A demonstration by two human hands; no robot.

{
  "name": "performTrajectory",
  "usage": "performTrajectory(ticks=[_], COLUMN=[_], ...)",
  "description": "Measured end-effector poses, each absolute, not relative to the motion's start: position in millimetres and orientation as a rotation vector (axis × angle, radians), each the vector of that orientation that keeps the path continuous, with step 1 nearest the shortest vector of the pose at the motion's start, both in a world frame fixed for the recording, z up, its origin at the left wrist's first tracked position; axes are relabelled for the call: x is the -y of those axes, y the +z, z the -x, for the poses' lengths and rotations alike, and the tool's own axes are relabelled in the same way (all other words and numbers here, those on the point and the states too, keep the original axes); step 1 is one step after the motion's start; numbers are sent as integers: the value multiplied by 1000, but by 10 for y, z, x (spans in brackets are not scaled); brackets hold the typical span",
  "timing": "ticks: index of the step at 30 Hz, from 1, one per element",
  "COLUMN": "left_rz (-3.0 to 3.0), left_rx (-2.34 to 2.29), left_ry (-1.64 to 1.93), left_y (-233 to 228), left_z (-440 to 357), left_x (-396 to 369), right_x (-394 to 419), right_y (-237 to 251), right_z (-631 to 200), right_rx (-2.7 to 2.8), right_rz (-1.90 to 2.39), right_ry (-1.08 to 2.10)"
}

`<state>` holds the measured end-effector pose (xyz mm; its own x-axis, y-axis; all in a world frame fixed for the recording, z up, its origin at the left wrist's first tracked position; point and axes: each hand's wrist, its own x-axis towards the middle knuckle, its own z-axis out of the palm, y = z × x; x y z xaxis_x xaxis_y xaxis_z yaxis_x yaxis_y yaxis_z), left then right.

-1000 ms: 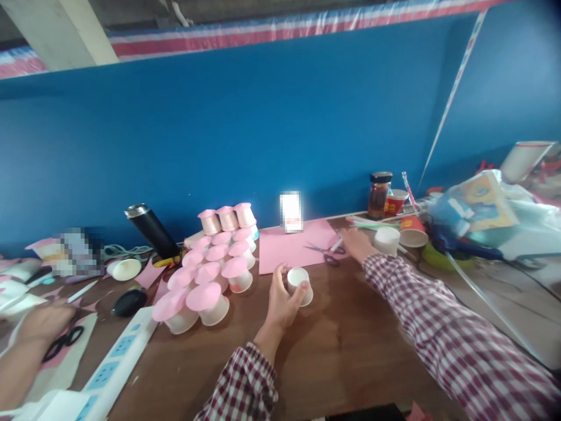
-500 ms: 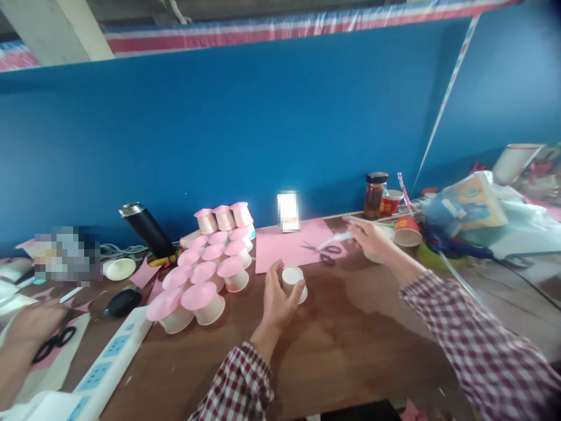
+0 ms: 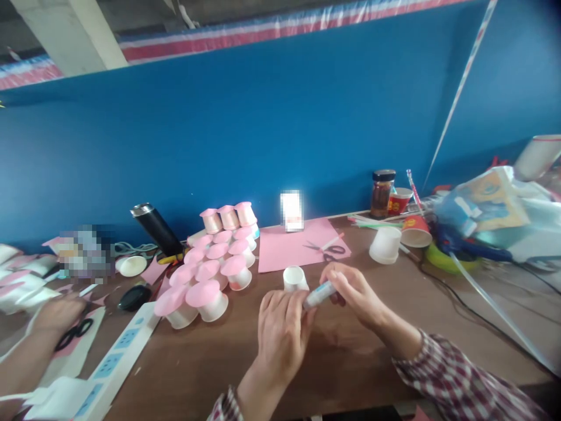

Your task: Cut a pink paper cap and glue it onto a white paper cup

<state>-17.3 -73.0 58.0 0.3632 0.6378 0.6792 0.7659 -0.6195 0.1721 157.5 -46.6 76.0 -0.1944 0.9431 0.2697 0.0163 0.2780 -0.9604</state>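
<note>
White tube (image 3: 321, 294) in right hand (image 3: 356, 292)

On the near side of the pink sheet (image 3: 280, 251), the right hand closes around the tube, whose end reaches the curled left hand (image 3: 283, 324); that one's grip I cannot tell. A white cup (image 3: 294, 278) stands just before the sheet, scissors (image 3: 333, 252) lie on it, pink-topped cups (image 3: 208, 270) stand left of it.

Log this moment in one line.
right hand: holding white tube | left hand: at tube's left end | white cup: beyond left hand | scissors: lying on pink sheet

Slim white-and-blue tube (image 3: 321, 293), held tilted, upside-down white paper cup (image 3: 294, 277) just beyond
</note>
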Motion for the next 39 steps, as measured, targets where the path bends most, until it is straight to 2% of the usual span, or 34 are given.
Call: performTrajectory(ticks=[5, 16, 18, 22, 24, 27, 33, 39], left_rz=[2459, 2507, 2577, 2596, 2555, 2393, 2435, 2548], left_rx=[1312, 1266, 1291, 1427, 1546, 1671, 1709, 1572], left_ry=[-938, -931, -947, -1026, -1121, -1290, -1066, -903], left_y=[516, 434, 461, 508, 508, 456, 212, 57], left_z=[142, 188, 253, 395, 451, 497, 548, 647], left_x=[1008, 1076, 1047, 834, 633, 266, -239, -390], right_x=[799, 928, 851, 464, 199, -144, -318, -373], right_y=[634, 573, 607, 703, 702, 603, 423, 663], right_z=[-1463, -1440, -1546, -1902, -2079, -2245, -2244, -2172], right_rx=[1380, 1601, 1631, 1792, 1959, 2187, 2221, 2140], right_rz=[816, 980, 1029, 1335, 1588, 1972, 2162, 2147], right_ry=[1222, 1000, 864, 339, 21, -274, -243, -137])
